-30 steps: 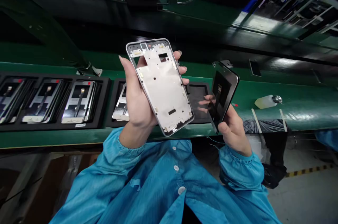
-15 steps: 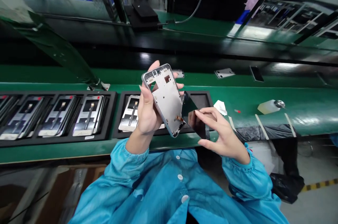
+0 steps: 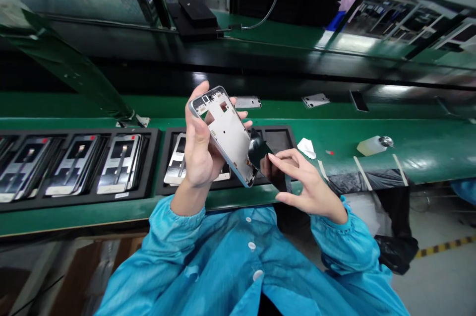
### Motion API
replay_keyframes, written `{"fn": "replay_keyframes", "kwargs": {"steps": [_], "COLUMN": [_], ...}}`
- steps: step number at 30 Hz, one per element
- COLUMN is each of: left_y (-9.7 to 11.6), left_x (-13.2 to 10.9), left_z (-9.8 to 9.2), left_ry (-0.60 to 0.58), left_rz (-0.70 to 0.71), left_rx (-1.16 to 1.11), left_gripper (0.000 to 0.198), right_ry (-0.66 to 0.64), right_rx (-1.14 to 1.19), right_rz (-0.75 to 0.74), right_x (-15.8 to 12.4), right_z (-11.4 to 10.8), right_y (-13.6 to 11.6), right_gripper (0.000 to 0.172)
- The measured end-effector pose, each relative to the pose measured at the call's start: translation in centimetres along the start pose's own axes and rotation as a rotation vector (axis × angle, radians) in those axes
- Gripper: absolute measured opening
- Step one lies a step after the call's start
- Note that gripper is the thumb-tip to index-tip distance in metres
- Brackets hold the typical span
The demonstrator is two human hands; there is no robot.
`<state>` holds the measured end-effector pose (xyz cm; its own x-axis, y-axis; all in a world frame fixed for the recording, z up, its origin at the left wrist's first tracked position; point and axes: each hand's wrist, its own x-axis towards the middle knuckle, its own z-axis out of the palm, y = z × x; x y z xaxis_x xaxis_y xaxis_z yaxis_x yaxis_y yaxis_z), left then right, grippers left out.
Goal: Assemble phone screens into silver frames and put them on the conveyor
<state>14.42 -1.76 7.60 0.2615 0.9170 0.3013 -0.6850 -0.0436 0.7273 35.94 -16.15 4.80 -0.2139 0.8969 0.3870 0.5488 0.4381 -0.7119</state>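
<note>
Standing beside the line, I see the person's left hand (image 3: 199, 157) wrapped round the long edge of a silver-white metal phone mid-frame (image 3: 225, 132), thumb on the near side and fingertips showing past the far edge. It is held up at the centre of the frame, its inner face tilted toward the camera.

The right hand (image 3: 308, 189) is half open, fingers nearly straight, pinching a glossy black screen panel (image 3: 266, 159) between thumb and forefingers, just right of centre.

A second ago the two parts were held well apart, the mid-frame higher and the black panel off to the right. Now the panel's upper corner meets the lower right edge of the mid-frame, so the pieces are touching at one end and angled to each other rather than lying flat together.

Behind the hands a black foam tray (image 3: 283, 138) lies on the green bench (image 3: 409, 157), and at lower left a longer black tray (image 3: 74, 131) holds rows of pale panels. Further right stand a white squeeze bottle (image 3: 372, 146) and a white scrap (image 3: 307, 147)
</note>
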Motion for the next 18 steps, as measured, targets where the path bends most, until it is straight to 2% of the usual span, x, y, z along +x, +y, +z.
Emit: {"fn": "replay_keyframes", "kwargs": {"steps": [5,9,11,14,18], "left_y": [-1.5,-2.4,-2.6,-2.7,-2.8], "left_x": [0.1,0.3,0.5,0.7,0.8], "left_z": [-0.5,-1.2,-1.7,-2.5,-3.4], "left_ry": [-0.052,-0.098,-0.115,-0.148,-0.225], "left_rz": [0.025,0.026,0.013,0.021,0.088], "left_rx": [0.051,0.166,0.235,0.342,0.405], "left_gripper": [0.065,0.063,0.067,0.072,0.072], "right_ry": [0.060,0.198,0.259,0.290,0.301], "right_rx": [0.036,0.164,0.225,0.219,0.126], "right_rz": [0.024,0.123,0.134,0.071,-0.021], "right_x": [1.2,3.0,3.7,4.4,4.6], "right_z": [1.1,3.4,4.6,5.7,6.2], "right_y": [0.9,1.6,1.7,2.0,2.7], "right_gripper": [0.078,0.093,0.096,0.091,0.086]}}
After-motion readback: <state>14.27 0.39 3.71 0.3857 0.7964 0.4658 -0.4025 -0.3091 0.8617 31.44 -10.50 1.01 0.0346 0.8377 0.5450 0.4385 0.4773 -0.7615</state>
